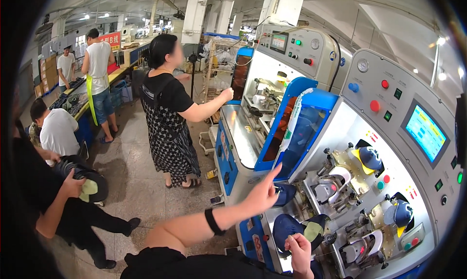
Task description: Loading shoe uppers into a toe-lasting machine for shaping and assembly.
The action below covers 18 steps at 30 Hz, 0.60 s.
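Navy cap (285,229) seems light and soft: grip its edge. Left hand (265,193) extends one finger; right hand (299,250) pinches, contents unclear.

Room to pass above the clamp fixtures (323,192), up to the white back panel (340,126); mounted caps (371,158) jut from it. Blue-framed guard (322,95) stands ahead of left hand (262,195), gap unclear. Dark caps (285,226) crowd left of right hand (300,252); nearer fixture (353,252) obstructs its right.

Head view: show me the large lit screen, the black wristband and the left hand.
Large lit screen (425,131): head view, display centre.
Black wristband (213,222): head view, band's middle.
Left hand (260,195): head view, middle of hand.
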Each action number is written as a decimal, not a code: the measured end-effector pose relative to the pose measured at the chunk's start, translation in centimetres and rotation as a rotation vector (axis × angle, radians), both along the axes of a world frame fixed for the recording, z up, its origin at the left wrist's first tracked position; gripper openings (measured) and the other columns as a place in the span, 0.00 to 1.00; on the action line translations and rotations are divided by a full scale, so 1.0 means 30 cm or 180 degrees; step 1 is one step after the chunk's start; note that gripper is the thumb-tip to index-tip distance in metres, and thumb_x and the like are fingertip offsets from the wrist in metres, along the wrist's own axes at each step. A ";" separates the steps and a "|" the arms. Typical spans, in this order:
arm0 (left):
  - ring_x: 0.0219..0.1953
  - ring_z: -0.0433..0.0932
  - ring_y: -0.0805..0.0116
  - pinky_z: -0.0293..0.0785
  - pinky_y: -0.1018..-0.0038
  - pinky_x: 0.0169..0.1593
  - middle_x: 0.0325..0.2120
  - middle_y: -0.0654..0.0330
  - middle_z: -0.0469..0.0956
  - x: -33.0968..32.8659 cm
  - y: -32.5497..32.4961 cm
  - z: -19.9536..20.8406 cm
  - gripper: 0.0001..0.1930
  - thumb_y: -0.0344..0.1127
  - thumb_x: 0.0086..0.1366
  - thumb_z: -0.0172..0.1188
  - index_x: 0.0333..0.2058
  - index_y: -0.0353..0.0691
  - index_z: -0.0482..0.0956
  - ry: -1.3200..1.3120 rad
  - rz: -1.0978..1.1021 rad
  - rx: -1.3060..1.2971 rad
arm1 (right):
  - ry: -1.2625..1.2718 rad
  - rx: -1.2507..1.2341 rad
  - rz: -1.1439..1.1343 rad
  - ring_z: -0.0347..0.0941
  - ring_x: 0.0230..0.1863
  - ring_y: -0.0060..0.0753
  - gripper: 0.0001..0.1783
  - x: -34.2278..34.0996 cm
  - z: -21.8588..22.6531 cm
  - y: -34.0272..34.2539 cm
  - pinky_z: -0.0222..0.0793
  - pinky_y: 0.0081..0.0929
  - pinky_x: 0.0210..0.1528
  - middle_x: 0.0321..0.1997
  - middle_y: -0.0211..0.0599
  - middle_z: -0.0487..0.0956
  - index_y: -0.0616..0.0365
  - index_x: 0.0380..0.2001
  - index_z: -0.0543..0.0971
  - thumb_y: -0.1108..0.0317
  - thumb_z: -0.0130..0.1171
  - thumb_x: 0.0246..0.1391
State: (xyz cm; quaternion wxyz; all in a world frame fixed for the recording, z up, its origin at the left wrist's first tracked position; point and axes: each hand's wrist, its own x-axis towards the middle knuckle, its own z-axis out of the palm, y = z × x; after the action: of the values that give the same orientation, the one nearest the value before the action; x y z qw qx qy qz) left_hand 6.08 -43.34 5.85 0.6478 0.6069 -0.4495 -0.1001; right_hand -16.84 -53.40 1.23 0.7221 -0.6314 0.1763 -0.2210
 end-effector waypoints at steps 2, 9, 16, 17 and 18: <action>0.22 0.66 0.77 0.65 0.77 0.30 0.18 0.66 0.64 -0.059 0.032 -0.113 0.47 0.20 0.54 0.56 0.69 0.55 0.45 0.0256 -0.0010 0.0153 | 0.0039 0.0059 0.0025 0.68 0.25 0.17 0.07 0.006 -0.002 0.010 0.63 0.16 0.29 0.25 0.31 0.75 0.61 0.27 0.73 0.73 0.54 0.61; 0.22 0.63 0.79 0.65 0.78 0.30 0.17 0.68 0.63 -0.141 0.120 -0.251 0.46 0.20 0.55 0.57 0.69 0.53 0.45 0.1093 -0.0235 0.0308 | 0.0214 0.0117 0.0127 0.69 0.26 0.18 0.07 0.057 0.002 0.056 0.64 0.17 0.31 0.26 0.31 0.76 0.61 0.27 0.73 0.72 0.54 0.60; 0.22 0.62 0.78 0.64 0.78 0.30 0.17 0.68 0.63 -0.145 0.150 -0.261 0.45 0.20 0.55 0.58 0.69 0.52 0.47 0.1178 -0.0214 0.0309 | 0.0488 -0.0023 0.0584 0.64 0.24 0.14 0.10 0.078 0.038 0.128 0.58 0.15 0.28 0.22 0.23 0.71 0.57 0.27 0.74 0.70 0.51 0.63; 0.22 0.62 0.78 0.64 0.78 0.30 0.17 0.68 0.63 -0.141 0.136 -0.254 0.45 0.20 0.55 0.58 0.69 0.52 0.48 0.1148 -0.0248 0.0341 | 0.0325 -0.0105 0.0454 0.65 0.23 0.14 0.09 0.087 -0.017 0.139 0.59 0.15 0.26 0.22 0.23 0.72 0.57 0.27 0.75 0.69 0.53 0.62; 0.22 0.63 0.78 0.64 0.78 0.30 0.18 0.67 0.63 -0.146 0.141 -0.252 0.44 0.21 0.55 0.58 0.68 0.51 0.48 0.1152 -0.0222 0.0407 | 0.0529 -0.0085 0.0621 0.65 0.23 0.14 0.09 0.084 -0.010 0.153 0.60 0.15 0.26 0.22 0.23 0.72 0.57 0.27 0.75 0.69 0.54 0.61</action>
State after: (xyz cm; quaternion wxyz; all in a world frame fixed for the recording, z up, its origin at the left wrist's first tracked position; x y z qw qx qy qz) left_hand 1.70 -39.10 -1.70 0.6743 0.6030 -0.3392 -0.2583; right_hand -14.32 -48.80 0.93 0.7146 -0.6712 0.1704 -0.0989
